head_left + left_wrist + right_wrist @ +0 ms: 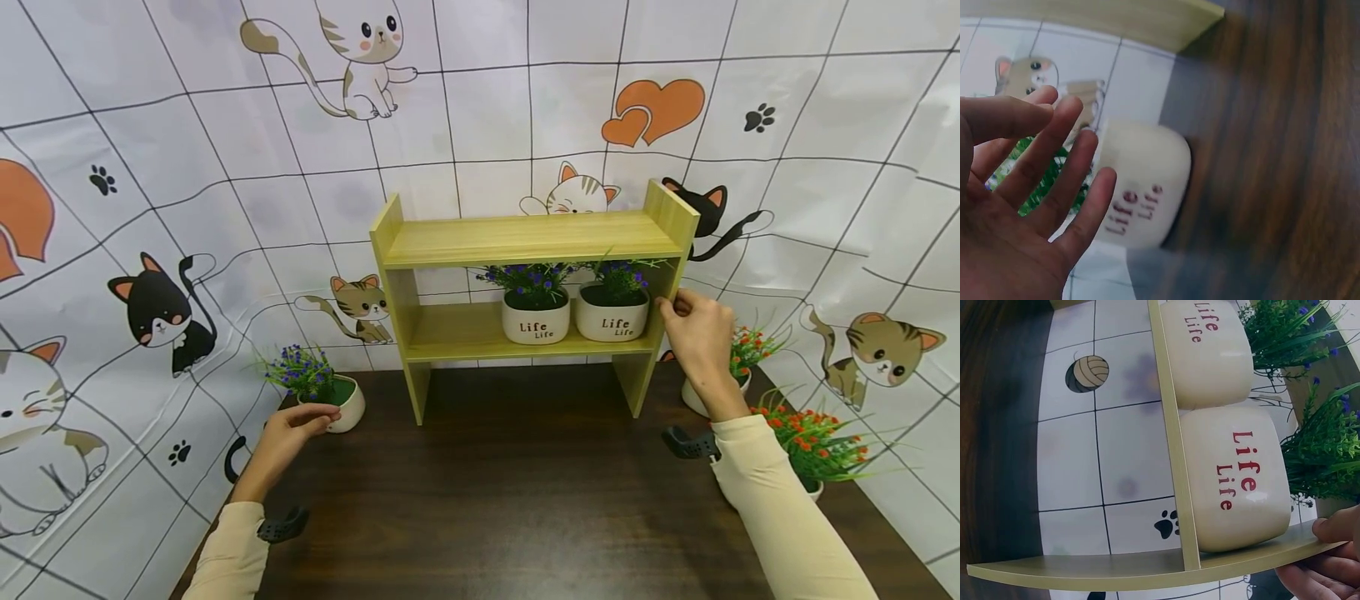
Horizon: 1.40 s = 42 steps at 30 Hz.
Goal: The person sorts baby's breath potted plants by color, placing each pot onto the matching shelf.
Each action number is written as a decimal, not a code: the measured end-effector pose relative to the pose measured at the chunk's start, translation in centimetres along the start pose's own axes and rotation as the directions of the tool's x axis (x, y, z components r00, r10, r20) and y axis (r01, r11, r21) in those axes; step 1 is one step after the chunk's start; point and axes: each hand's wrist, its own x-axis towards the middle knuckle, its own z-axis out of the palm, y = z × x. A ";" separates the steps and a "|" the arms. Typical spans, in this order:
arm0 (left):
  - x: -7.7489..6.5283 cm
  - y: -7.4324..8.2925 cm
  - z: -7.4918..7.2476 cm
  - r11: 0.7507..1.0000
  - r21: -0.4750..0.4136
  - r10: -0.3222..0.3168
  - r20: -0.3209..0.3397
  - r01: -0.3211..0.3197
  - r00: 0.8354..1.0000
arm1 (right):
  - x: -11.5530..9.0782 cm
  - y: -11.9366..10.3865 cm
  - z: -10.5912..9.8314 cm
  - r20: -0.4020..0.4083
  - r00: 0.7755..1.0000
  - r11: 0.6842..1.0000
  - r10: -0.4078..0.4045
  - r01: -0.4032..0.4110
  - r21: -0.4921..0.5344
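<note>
Shelf (536,239) — left of right hand (699,337), gripped

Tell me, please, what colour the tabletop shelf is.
The tabletop shelf is pale greenish yellow, clearest in the head view.

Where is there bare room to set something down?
Free: the middle of the table, between left sleeve and right sleeve, running back under the shelf; the top board, between its raised ends; the left part of the lower board, between the left panel and two blue-flowered plants. Crowded: that board's right part, and the table's right edge, with two red-flowered plants.
</note>
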 end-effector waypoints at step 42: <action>3.9 -4.7 -0.9 0.951 0.004 -0.309 -0.084 0.310 0.947 | -0.3 0.1 0.3 -0.017 1.000 1.000 0.005 -0.005 0.025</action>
